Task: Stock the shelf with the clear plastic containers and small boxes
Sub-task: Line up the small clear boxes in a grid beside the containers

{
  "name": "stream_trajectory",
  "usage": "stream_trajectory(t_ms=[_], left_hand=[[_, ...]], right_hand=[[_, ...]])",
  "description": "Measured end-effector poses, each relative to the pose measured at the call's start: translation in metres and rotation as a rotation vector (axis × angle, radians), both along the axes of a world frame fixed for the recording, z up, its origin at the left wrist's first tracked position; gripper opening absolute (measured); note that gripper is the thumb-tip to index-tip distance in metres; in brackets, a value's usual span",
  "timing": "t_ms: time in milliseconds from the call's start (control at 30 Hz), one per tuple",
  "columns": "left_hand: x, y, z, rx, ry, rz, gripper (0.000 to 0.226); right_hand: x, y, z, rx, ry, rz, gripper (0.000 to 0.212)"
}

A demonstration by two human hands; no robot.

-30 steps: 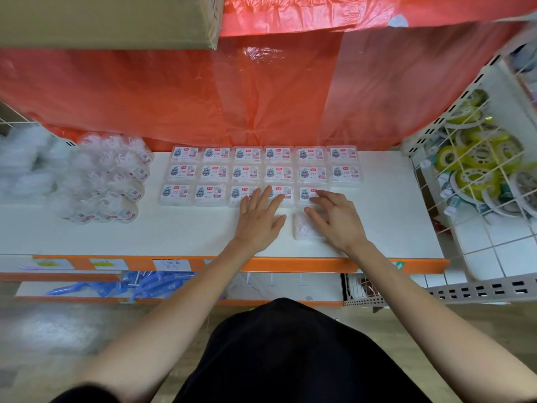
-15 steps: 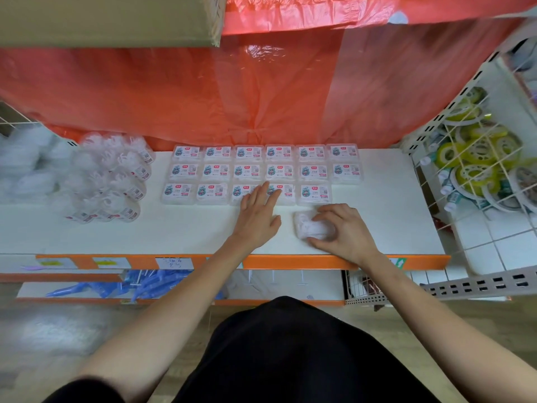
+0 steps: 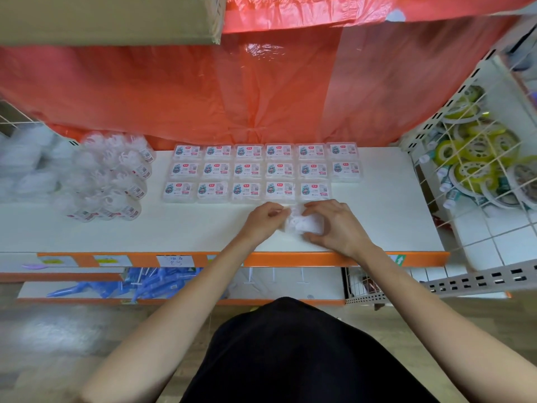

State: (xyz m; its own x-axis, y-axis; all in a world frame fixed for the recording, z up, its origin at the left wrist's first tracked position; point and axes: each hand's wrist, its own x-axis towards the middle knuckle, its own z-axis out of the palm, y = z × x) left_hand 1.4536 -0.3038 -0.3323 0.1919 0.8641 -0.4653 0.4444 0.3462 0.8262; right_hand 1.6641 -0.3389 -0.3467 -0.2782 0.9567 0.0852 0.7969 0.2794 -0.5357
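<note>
Several small clear labelled boxes lie in three rows on the white shelf. Just in front of the nearest row sits a clear plastic-wrapped pack. My right hand grips its right side with curled fingers. My left hand pinches its left edge. The pack's contents are blurred and partly hidden by my fingers. A heap of clear round containers lies at the shelf's left.
Orange plastic sheeting hangs behind the shelf, and a cardboard box sits above left. A white wire rack with yellow-green items stands to the right. Blue items lie on the lower shelf.
My left hand left the front row of boxes and moved right to pinch the pack. My right hand drew the pack slightly forward and curled round it.
</note>
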Motion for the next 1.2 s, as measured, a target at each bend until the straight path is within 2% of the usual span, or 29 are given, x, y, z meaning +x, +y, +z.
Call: stream_trajectory(t_ms=[100, 200, 267, 333, 400, 433, 533, 633, 767, 867, 1033, 1133, 1200], left_hand=[[0.0, -0.003, 0.007, -0.147, -0.149, 0.051, 0.033], [-0.006, -0.005, 0.013, -0.141, -0.302, 0.142, 0.025], [-0.009, -0.005, 0.017, -0.118, -0.341, 0.175, 0.024], [-0.012, -0.004, 0.02, -0.089, -0.337, 0.184, 0.019], [-0.014, -0.004, 0.023, -0.073, -0.354, 0.189, 0.015], [-0.014, -0.004, 0.024, -0.069, -0.36, 0.188, 0.017], [-0.015, -0.005, 0.026, -0.089, -0.371, 0.171, 0.025], [-0.016, -0.003, 0.029, -0.19, -0.441, 0.173, 0.033], [-0.017, 0.002, 0.03, -0.32, -0.481, 0.284, 0.043], [-0.017, 0.005, 0.03, -0.366, -0.521, 0.321, 0.038], [-0.015, 0.008, 0.028, -0.306, -0.52, 0.346, 0.019], [-0.016, 0.008, 0.025, -0.246, -0.533, 0.356, 0.028], [-0.018, 0.007, 0.025, -0.185, -0.517, 0.335, 0.031]], right_hand=[[-0.011, 0.005, 0.008, 0.017, 0.07, 0.016, 0.049], [-0.019, 0.006, 0.012, 0.001, 0.21, -0.063, 0.053], [-0.023, 0.004, 0.013, -0.025, 0.389, -0.216, 0.054], [-0.029, 0.002, 0.015, -0.128, 0.646, -0.388, 0.047], [-0.03, 0.003, 0.019, -0.281, 0.882, -0.477, 0.036], [-0.029, 0.005, 0.021, -0.342, 0.93, -0.479, 0.031], [-0.026, 0.007, 0.023, -0.397, 0.973, -0.428, 0.024], [-0.025, 0.008, 0.024, -0.361, 1.005, -0.408, 0.028], [-0.024, 0.007, 0.028, -0.263, 0.928, -0.326, 0.036], [-0.024, 0.005, 0.028, -0.241, 0.897, -0.272, 0.04], [-0.025, 0.002, 0.021, -0.181, 0.772, -0.207, 0.041], [-0.025, 0.002, 0.015, -0.189, 0.747, -0.231, 0.053], [-0.026, 0.003, 0.014, -0.221, 0.809, -0.26, 0.054]])
